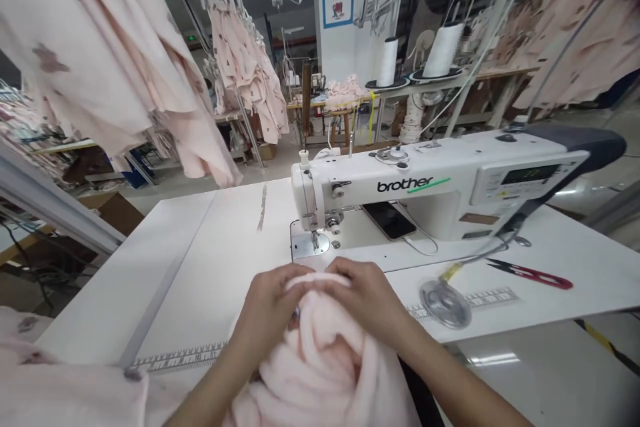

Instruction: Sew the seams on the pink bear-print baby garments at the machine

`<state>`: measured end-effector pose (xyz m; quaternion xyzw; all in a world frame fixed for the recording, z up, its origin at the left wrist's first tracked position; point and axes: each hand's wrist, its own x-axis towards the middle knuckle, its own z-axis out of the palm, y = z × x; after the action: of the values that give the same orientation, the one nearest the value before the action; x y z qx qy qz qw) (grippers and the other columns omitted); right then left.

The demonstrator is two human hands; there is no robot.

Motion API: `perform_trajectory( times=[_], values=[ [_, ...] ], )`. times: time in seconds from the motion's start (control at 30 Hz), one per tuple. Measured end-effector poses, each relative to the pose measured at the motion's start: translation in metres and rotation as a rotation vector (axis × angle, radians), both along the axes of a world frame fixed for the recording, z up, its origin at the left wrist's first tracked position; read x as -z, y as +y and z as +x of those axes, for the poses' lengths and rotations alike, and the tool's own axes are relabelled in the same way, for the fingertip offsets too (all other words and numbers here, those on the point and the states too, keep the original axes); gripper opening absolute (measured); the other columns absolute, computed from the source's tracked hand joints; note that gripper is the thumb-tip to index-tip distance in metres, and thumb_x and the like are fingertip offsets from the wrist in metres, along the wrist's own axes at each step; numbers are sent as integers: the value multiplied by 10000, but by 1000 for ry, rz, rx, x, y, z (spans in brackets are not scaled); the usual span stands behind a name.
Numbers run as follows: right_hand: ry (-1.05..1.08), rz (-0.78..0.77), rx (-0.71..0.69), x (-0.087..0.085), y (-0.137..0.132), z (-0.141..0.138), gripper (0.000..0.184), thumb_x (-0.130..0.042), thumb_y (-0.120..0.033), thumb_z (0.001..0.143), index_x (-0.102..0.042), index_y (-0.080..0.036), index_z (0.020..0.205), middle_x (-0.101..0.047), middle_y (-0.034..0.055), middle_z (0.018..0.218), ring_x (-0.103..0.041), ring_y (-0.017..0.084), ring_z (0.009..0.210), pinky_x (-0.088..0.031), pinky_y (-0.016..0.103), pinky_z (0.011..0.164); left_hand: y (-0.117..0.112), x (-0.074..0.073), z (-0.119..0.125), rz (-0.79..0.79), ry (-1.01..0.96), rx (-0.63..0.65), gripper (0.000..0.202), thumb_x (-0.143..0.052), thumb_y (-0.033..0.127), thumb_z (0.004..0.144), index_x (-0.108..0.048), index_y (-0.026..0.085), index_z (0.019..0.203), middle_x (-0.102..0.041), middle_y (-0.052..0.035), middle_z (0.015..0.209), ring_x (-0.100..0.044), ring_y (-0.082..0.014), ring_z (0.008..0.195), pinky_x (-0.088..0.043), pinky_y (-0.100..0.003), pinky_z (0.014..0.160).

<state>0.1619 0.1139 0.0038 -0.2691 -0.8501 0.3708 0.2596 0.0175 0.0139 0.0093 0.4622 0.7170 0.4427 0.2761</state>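
Observation:
A soft pale pink fabric piece (320, 360) hangs bunched in front of me, its upper edge stretched between my two hands. My left hand (275, 293) pinches that edge on the left, thumb and fingers closed on it. On the right, my right hand (363, 290) grips the same edge in the same way. Just beyond my hands stands a white sewing machine (360, 180), its needle and presser foot (315, 240) over the metal plate. The fabric is apart from the needle. Its lower part runs out of view.
A phone (390, 220) with a cable lies under the machine arm. Red thread snips (535, 273) and a clear round disc (445, 303) rest on the right of the white table (225, 267). More pink fabric (75, 393) lies at lower left. Pink garments (110, 60) hang at upper left.

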Motion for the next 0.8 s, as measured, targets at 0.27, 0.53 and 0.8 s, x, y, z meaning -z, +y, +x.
perform_trajectory(
  times=[0.27,0.53,0.8],
  values=[
    [-374,70,232,35,75,-52,92,-589,-266,746,-562,-197,690,-538,-29,555,-506,146,568,-259,222,502,87,53,-40,-36,166,92,284,-409,307,814,-650,177,891,-592,-50,830,-578,-146,679,-453,-225,560],
    [-451,131,320,44,91,-63,103,-563,-296,771,-600,-203,747,-613,7,727,-559,168,672,-332,229,539,106,53,-42,-112,343,-34,189,-430,301,812,-582,190,817,-629,-46,896,-579,-160,698,-418,-259,614],
    [-435,213,354,44,90,-60,106,-562,-270,765,-618,-191,807,-621,27,727,-551,177,652,-317,235,508,111,50,-40,-140,375,-41,182,-413,239,812,-582,188,856,-626,-57,930,-580,-195,832,-406,-286,693]
  ],
)
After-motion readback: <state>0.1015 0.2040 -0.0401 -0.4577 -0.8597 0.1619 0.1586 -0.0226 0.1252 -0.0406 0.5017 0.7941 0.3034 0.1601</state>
